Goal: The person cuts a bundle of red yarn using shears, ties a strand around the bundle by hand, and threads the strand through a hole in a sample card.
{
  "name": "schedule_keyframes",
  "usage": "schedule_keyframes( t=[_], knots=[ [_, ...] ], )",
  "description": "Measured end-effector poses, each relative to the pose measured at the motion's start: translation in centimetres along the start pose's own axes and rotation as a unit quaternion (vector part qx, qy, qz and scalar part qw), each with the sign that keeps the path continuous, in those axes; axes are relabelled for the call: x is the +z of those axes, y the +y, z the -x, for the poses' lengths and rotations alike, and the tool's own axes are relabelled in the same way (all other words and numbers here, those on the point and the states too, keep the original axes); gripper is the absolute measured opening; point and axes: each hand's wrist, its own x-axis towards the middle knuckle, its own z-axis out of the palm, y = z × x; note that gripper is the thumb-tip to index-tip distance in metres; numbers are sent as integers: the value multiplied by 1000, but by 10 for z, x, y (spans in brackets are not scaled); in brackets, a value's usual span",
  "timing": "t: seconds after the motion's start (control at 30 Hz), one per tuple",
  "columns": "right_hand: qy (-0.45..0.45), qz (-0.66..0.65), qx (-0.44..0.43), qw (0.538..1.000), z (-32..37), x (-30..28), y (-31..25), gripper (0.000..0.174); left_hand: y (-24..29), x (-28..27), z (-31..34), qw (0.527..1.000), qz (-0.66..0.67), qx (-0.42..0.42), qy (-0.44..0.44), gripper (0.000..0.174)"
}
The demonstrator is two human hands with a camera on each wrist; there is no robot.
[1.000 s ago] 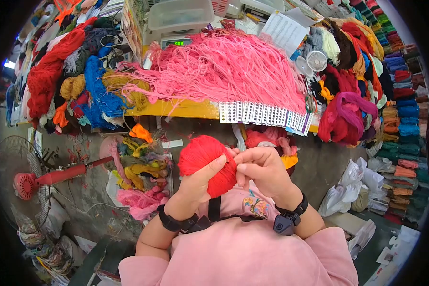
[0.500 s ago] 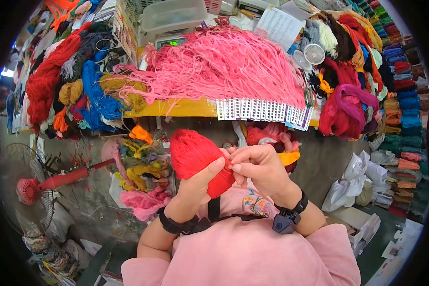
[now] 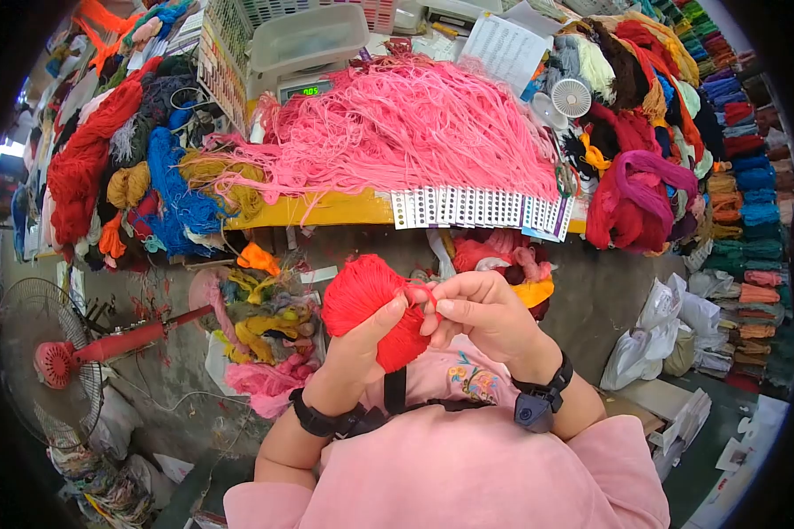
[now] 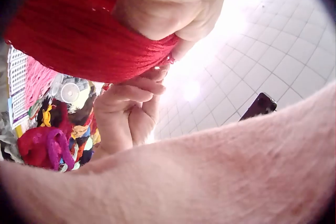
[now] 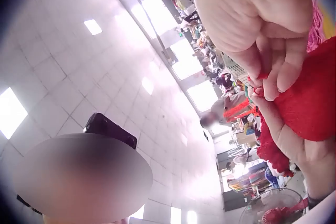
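A bundled skein of red yarn [image 3: 362, 300] is held in front of the chest. My left hand [image 3: 362, 344] grips it from below and the side, thumb lying across the strands. At the skein's right edge, my right hand [image 3: 490, 313] pinches a red strand between thumb and fingers, and a small loop shows there. In the left wrist view the red skein [image 4: 79, 29] fans out from the left hand [image 4: 168, 3], with the right hand [image 4: 123, 113] at its gathered end. The right wrist view shows the right hand's fingers [image 5: 289, 71] curled close against the red yarn.
A heap of pink yarn [image 3: 415, 132] covers the table ahead, with punched white cards [image 3: 476, 210] along its front edge. Colored skeins pile up on both sides. A plastic bin [image 3: 309, 40] stands behind a lit scale [image 3: 307, 91]. A red fan [image 3: 57, 361] stands at left.
The skein's top has tipped and shifted between the hands. A loop of red strand now stands out at the right fingertips. The head view has drifted slightly right.
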Motion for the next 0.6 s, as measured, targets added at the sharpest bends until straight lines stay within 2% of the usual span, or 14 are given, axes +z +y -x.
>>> schedule_keyframes(
  t=[0.07, 0.27, 0.37, 0.43, 0.53, 0.57, 0.6],
  knots=[
    [-5, -6, 3, 1000, 2, -1, 0, 12, 2, 7, 0, 997, -36, -12, 67, 25],
    [-12, 58, -12, 998, 6, -6, 0, 11, -2, 7, 2, 996, -34, -15, 79, 26],
    [13, 93, -14, 995, 7, -1, 1, 13, -4, 7, 3, 997, -37, -5, 71, 25],
    [19, 81, -63, 995, 5, -1, 6, 17, -6, 9, 3, 997, -37, -2, 72, 25],
    [35, 108, -76, 991, 3, -1, 9, 17, -6, 12, 3, 996, -39, 4, 80, 25],
    [34, 107, -76, 991, 4, -2, 8, 17, -6, 13, 4, 995, -42, 6, 87, 25],
    [34, 69, -36, 996, 6, -4, 5, 16, -6, 12, 4, 995, -43, 6, 88, 25]
  ],
)
